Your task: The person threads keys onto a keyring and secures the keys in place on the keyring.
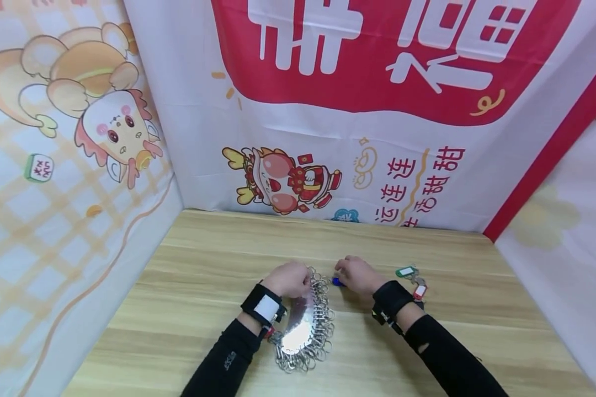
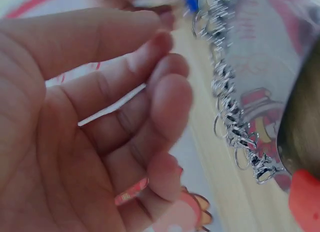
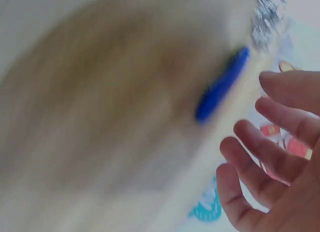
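A shiny curved metal plate [image 1: 298, 331] lies on the table, its edge lined with several small key rings [image 1: 323, 320]. My left hand [image 1: 290, 279] is at the plate's far end; in the left wrist view its fingers [image 2: 170, 102] are loosely bent, with nothing held and the rings beside them. A blue key tag [image 1: 336, 282] lies just right of the rings. My right hand [image 1: 358, 274] is beside this tag. In the right wrist view its fingers [image 3: 250, 142] are spread and apart from the blue tag [image 3: 222, 87].
Right of my right hand lie a green key tag [image 1: 405, 271] and a red key tag [image 1: 420, 291] with metal rings. Another red tag [image 1: 270, 332] is by my left wrist. The wooden table [image 1: 179, 309] meets printed cloth walls [image 1: 193, 165] at the back and sides.
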### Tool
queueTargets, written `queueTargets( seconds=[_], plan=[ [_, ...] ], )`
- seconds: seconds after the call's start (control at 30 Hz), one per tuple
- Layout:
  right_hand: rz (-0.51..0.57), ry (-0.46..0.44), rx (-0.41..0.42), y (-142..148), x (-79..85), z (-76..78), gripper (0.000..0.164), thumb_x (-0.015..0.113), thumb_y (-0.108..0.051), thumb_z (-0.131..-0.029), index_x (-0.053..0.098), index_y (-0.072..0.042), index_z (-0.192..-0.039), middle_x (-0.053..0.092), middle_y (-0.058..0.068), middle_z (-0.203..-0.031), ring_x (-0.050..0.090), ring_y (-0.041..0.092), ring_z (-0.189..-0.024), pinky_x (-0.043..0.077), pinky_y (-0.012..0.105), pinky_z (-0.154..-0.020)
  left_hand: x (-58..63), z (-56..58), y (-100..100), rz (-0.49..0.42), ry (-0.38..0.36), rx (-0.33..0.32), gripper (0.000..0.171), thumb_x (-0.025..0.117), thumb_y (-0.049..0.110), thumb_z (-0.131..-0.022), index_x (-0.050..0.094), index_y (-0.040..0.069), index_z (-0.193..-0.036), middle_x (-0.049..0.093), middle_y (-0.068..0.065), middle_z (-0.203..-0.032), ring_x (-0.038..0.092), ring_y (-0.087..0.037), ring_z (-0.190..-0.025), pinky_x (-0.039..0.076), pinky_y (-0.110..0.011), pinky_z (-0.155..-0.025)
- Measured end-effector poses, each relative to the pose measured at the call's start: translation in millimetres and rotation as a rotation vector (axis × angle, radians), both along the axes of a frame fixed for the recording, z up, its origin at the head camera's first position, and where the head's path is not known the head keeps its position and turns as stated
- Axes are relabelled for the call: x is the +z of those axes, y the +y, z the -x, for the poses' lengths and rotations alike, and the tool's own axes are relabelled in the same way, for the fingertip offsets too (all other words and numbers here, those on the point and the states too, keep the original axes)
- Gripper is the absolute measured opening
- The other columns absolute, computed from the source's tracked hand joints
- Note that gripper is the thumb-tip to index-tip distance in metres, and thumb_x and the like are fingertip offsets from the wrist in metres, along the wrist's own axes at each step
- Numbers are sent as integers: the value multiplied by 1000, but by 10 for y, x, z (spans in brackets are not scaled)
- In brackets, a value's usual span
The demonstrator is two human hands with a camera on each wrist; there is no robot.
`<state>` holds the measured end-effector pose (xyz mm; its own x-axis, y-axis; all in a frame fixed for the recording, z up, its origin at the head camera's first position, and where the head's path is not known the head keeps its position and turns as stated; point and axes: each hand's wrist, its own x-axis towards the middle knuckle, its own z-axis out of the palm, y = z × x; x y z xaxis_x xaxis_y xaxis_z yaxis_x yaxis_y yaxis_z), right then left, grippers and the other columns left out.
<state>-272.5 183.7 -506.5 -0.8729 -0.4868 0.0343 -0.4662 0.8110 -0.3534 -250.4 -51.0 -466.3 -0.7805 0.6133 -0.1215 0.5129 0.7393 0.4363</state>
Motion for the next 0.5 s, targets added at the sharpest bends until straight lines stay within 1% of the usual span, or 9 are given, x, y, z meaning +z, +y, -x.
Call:
queueTargets(
  seconds=[0.07, 0.17, 0.27, 0.3, 0.33, 0.4, 0.43, 0.5],
  plan=[
    [-11, 31, -43, 150, 41, 28, 17, 64, -9, -87, 65, -3, -103, 61, 9, -94, 59, 25, -88, 49, 39, -78, 9, -33, 66, 83, 87, -64, 26, 64, 13, -83, 51, 17, -61, 44, 10, -54, 42, -7, -49, 37, -23, -49],
    [-33, 53, -122, 468, 156, 58, 16, 62, -4, -85, 66, 0, -100, 64, 11, -93, 61, 27, -88, 50, 41, -78, -17, -100, 177, 176, 161, -142, 26, 64, 17, -85, 53, 18, -62, 49, 10, -55, 47, -7, -52, 41, -24, -53],
    [-77, 85, -188, 832, 268, 68, 13, 60, 0, -82, 67, 3, -93, 67, 14, -88, 63, 30, -82, 50, 43, -75, -41, -171, 282, 209, 213, -185, 32, 64, 17, -87, 48, 17, -59, 43, 10, -51, 42, -7, -48, 36, -22, -49],
    [-87, 76, -214, 947, 303, 64, 14, 60, 1, -82, 67, 4, -93, 67, 16, -88, 64, 31, -83, 50, 45, -75, -49, -188, 316, 214, 233, -197, 34, 64, 17, -86, 45, 16, -58, 40, 9, -50, 40, -7, -46, 34, -22, -47],
    [-105, 72, -244, 1059, 316, 66, 15, 59, 2, -82, 67, 4, -94, 67, 17, -90, 64, 32, -84, 50, 45, -76, -55, -202, 348, 219, 268, -205, 35, 65, 16, -86, 44, 16, -58, 38, 9, -50, 37, -7, -46, 32, -22, -46],
    [-133, 35, -288, 1254, 329, 66, 17, 58, 2, -82, 66, 6, -97, 66, 20, -93, 63, 35, -86, 49, 47, -77, -74, -217, 407, 221, 320, -206, 33, 66, 14, -83, 43, 16, -60, 34, 8, -52, 34, -8, -47, 29, -23, -46],
    [-150, 11, -300, 1336, 324, 63, 19, 58, 3, -82, 65, 7, -100, 65, 22, -95, 62, 37, -89, 48, 48, -78, -89, -222, 434, 230, 349, -209, 32, 67, 14, -82, 44, 16, -61, 35, 8, -53, 34, -8, -48, 29, -24, -46],
    [-173, -48, -327, 1473, 284, 52, 23, 58, 4, -84, 62, 7, -107, 63, 25, -101, 60, 39, -94, 46, 50, -81, -131, -223, 483, 254, 385, -210, 28, 69, 15, -80, 47, 17, -63, 38, 8, -56, 37, -8, -50, 31, -24, -47]
  ],
)
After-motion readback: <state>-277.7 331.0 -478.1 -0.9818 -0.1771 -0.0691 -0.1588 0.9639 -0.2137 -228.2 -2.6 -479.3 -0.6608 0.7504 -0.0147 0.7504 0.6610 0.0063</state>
